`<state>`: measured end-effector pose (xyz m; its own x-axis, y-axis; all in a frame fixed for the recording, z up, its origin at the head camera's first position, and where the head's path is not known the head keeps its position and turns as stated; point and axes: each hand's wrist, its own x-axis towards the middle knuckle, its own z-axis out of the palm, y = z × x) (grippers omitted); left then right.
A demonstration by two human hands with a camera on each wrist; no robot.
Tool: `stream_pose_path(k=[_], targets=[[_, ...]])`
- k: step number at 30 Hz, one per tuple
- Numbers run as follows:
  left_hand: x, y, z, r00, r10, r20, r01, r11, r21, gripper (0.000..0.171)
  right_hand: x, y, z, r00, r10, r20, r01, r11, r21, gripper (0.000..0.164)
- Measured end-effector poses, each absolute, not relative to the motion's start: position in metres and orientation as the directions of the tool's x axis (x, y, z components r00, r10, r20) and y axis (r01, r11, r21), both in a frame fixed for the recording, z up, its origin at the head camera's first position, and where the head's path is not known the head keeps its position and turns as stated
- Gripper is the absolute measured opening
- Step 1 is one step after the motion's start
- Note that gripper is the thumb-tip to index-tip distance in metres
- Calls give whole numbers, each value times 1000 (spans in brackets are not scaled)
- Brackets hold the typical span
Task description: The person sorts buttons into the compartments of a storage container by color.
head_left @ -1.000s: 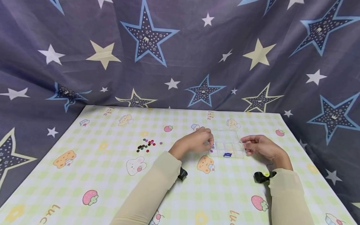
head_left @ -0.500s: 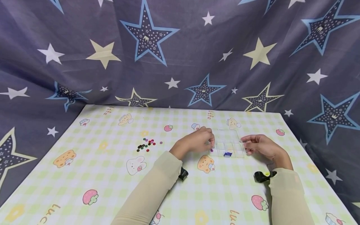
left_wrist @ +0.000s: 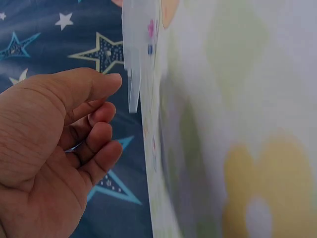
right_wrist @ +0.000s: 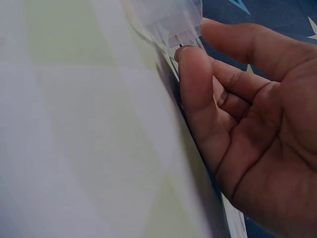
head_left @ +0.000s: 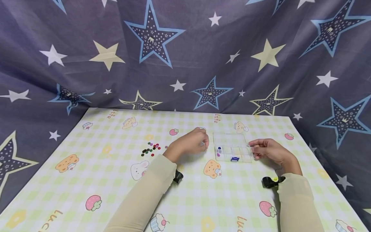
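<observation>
A clear plastic compartment box [head_left: 234, 151] lies on the table with its lid raised toward the back and a blue latch [head_left: 234, 159] at its front. In its leftmost column sit a dark blue bead-like piece [head_left: 219, 148] and a purple one [head_left: 218, 155]. My left hand [head_left: 192, 141] hovers left of the box, apart from it; the left wrist view shows its fingers [left_wrist: 106, 134] loosely bent with nothing between them. At the box's right edge, my right hand [head_left: 271, 150] holds the side between thumb and fingers [right_wrist: 195, 74].
Left of my left hand lies a scatter of small round pieces [head_left: 149, 150] in black, green, red and purple. A checked, cartoon-printed cloth [head_left: 116, 193] covers the table. A dark star-patterned curtain [head_left: 185, 58] hangs behind it.
My left hand has drawn away leftward from the box's left column, uncovering the blue and purple pieces. The right hand and the box have stayed in place.
</observation>
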<state>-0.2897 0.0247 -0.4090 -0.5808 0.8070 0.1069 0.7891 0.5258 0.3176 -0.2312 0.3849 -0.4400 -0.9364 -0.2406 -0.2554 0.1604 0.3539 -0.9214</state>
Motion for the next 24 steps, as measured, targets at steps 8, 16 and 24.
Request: stream_pose_path(k=[8, 16, 24], targets=[[-293, -3, -409, -635, 768, 89, 745, 578, 333, 9, -230, 385, -439, -937, -247, -247, 151, 353, -923, 48], [-296, -40, -410, -671, 737, 75, 709, 610, 354, 9, -230, 383, -438, -939, -240, -246, 147, 365, -919, 48], [-300, -75, -408, -696, 714, 70, 681, 627, 379, 5, -228, 382, -436, -938, -230, -258, 161, 370, -915, 50]])
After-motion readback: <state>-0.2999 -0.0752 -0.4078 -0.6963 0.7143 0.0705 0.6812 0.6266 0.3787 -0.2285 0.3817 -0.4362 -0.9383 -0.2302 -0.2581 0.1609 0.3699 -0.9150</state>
